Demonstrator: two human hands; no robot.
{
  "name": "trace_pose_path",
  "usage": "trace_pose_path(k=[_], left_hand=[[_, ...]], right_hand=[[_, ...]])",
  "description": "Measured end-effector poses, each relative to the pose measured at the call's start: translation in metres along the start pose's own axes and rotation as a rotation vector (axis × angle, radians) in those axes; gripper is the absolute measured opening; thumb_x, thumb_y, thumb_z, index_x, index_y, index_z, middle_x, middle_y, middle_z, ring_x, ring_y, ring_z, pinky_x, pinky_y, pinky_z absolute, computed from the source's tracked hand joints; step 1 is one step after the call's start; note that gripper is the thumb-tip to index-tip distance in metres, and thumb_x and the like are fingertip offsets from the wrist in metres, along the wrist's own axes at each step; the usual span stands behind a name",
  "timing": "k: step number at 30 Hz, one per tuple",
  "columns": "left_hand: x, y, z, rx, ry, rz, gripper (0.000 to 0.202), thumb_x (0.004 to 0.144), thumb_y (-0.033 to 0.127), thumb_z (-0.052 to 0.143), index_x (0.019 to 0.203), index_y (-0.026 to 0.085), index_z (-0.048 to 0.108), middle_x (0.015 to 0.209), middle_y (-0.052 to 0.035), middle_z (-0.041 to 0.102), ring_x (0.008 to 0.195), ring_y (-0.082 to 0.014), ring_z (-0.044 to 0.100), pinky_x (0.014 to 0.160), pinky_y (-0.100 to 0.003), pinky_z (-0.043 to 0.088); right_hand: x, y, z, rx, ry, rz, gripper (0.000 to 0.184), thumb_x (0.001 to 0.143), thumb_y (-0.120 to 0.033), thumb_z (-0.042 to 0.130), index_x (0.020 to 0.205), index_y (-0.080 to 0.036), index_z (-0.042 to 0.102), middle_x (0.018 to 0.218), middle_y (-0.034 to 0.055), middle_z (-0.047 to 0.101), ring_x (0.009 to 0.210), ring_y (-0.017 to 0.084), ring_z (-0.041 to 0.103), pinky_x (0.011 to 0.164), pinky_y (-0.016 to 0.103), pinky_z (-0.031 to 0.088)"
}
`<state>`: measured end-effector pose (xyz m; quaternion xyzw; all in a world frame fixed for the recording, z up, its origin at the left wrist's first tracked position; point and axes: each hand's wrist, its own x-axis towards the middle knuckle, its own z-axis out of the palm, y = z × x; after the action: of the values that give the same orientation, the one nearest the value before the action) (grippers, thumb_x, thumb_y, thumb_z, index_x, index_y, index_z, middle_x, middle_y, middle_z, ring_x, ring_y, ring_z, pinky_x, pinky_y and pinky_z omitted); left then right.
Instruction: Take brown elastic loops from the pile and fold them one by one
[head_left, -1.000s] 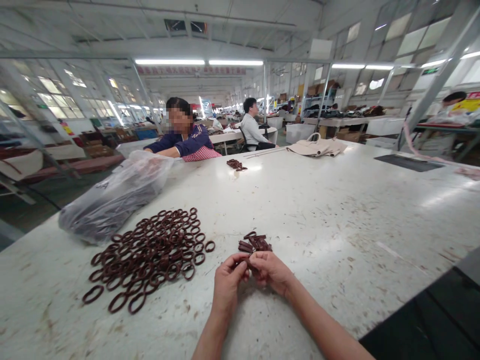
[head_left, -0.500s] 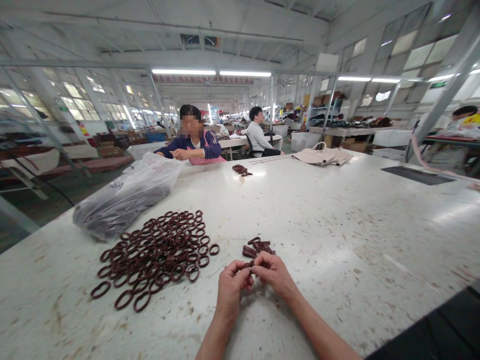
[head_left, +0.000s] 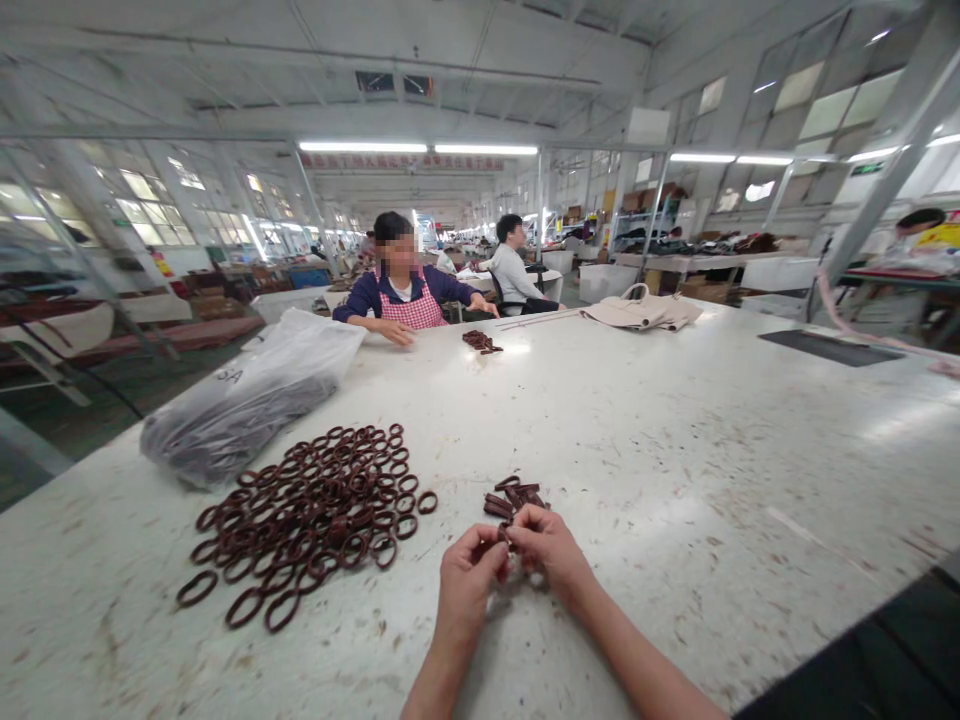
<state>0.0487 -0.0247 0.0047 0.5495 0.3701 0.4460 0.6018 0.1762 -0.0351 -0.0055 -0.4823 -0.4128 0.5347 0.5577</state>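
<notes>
The left hand [head_left: 463, 583] and right hand [head_left: 553, 552], fingers nearly closed, pinched a brown piece [head_left: 503, 533] at lower centre, seemingly for control; strips [head_left: 523, 495] lay handily near.

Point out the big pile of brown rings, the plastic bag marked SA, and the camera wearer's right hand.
Pile of brown rings [head_left: 326, 522]: head view, middle of the heap.
Plastic bag [head_left: 259, 412]: head view, its side.
Right hand [head_left: 553, 550]: head view, back of hand.

Over on the broad white tabletop [head_left: 690, 430], a heap of dark-brown round loops [head_left: 330, 515] lies left of a small pile of dark-brown strips [head_left: 525, 493], a translucent plastic bag [head_left: 259, 400] behind the heap, flat beige pieces [head_left: 630, 313] near the far edge.
</notes>
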Motion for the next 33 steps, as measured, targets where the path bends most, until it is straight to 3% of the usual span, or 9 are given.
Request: trace_pose_path(k=[5, 8, 11, 14, 17, 22, 26, 30, 33], left_hand=[[0.000, 0.004, 0.002, -0.011, 0.081, -0.038, 0.016, 0.072, 0.031, 0.056, 0.077, 0.016, 0.053, 0.057, 0.0053, 0.049, 0.042, -0.0055, 0.039, 0.042, -0.020, 0.030], [-0.002, 0.003, 0.003, 0.196, 0.122, 0.030, 0.008, 0.074, 0.024, 0.051, 0.076, 0.017, 0.053, 0.058, 0.0048, 0.050, 0.044, -0.0069, 0.042, 0.044, -0.020, 0.033], [-0.005, 0.001, 0.003, 0.478, 0.154, 0.205, 0.010, 0.075, 0.018, 0.045, 0.076, 0.018, 0.055, 0.067, 0.0015, 0.056, 0.061, -0.0112, 0.052, 0.059, -0.023, 0.040], [-0.006, -0.001, 0.005, 0.741, 0.213, 0.334, 0.016, 0.076, 0.016, 0.041, 0.078, 0.020, 0.057, 0.072, -0.0001, 0.057, 0.067, -0.0129, 0.053, 0.063, -0.025, 0.038], [-0.004, -0.001, 0.013, 0.860, 0.277, 0.338, 0.015, 0.076, 0.017, 0.042, 0.081, 0.020, 0.056, 0.073, -0.0005, 0.060, 0.066, -0.0136, 0.054, 0.060, -0.024, 0.037], [-0.001, 0.000, 0.020, 0.890, 0.299, 0.304, 0.013, 0.072, 0.016, 0.046, 0.079, 0.021, 0.055, 0.063, 0.0024, 0.058, 0.057, -0.0119, 0.052, 0.056, -0.023, 0.035], [0.002, 0.005, -0.014, 0.838, 0.462, 0.265, 0.011, 0.071, 0.019, 0.048, 0.077, 0.020, 0.057, 0.055, 0.0045, 0.053, 0.051, -0.0110, 0.049, 0.055, -0.023, 0.036], [0.008, 0.012, -0.076, 0.760, 0.853, 0.329, 0.019, 0.073, 0.029, 0.051, 0.085, 0.019, 0.062, 0.071, 0.0009, 0.058, 0.063, -0.0128, 0.054, 0.064, -0.026, 0.042], [0.013, 0.012, -0.108, 0.703, 1.006, 0.335, 0.030, 0.073, 0.031, 0.051, 0.098, 0.018, 0.060, 0.076, 0.0002, 0.054, 0.061, -0.0119, 0.053, 0.067, -0.028, 0.045]], right_hand=[[-0.004, -0.002, 0.000, 0.250, -0.207, 0.093, 0.029, 0.062, -0.035, 0.069, 0.065, -0.018, 0.045, 0.048, -0.0071, 0.047, 0.038, 0.005, 0.041, 0.033, 0.016, 0.027], [-0.003, -0.004, 0.001, 0.200, -0.210, 0.141, 0.026, 0.060, -0.029, 0.068, 0.075, -0.017, 0.051, 0.048, -0.0075, 0.048, 0.035, 0.004, 0.039, 0.031, 0.015, 0.025], [0.000, -0.005, 0.005, 0.026, -0.160, 0.189, 0.018, 0.060, -0.021, 0.059, 0.076, -0.017, 0.053, 0.047, -0.0074, 0.047, 0.034, 0.005, 0.036, 0.032, 0.018, 0.023], [0.000, -0.006, 0.010, -0.379, 0.131, -0.057, 0.005, 0.061, -0.015, 0.049, 0.065, -0.018, 0.050, 0.044, -0.0078, 0.040, 0.040, 0.007, 0.035, 0.041, 0.021, 0.026], [-0.005, -0.007, 0.013, -0.723, 0.380, -0.359, 0.007, 0.068, -0.014, 0.045, 0.069, -0.020, 0.049, 0.051, -0.0061, 0.042, 0.050, 0.009, 0.040, 0.052, 0.024, 0.029], [-0.009, -0.009, 0.009, -0.858, 0.371, -0.504, 0.008, 0.073, -0.014, 0.042, 0.073, -0.019, 0.049, 0.071, -0.0004, 0.051, 0.067, 0.012, 0.047, 0.062, 0.025, 0.034], [-0.007, -0.012, -0.002, -0.668, 0.131, -0.493, 0.008, 0.077, -0.025, 0.047, 0.076, -0.019, 0.052, 0.067, -0.0022, 0.051, 0.061, 0.011, 0.046, 0.058, 0.023, 0.035], [0.005, -0.009, -0.029, -0.395, 0.503, -0.381, 0.017, 0.078, -0.034, 0.046, 0.077, -0.018, 0.053, 0.059, -0.0038, 0.049, 0.054, 0.011, 0.045, 0.053, 0.024, 0.036], [0.014, -0.003, -0.048, -0.439, 0.692, -0.315, 0.015, 0.073, -0.030, 0.048, 0.078, -0.018, 0.055, 0.062, -0.0024, 0.053, 0.058, 0.013, 0.049, 0.057, 0.026, 0.039]])
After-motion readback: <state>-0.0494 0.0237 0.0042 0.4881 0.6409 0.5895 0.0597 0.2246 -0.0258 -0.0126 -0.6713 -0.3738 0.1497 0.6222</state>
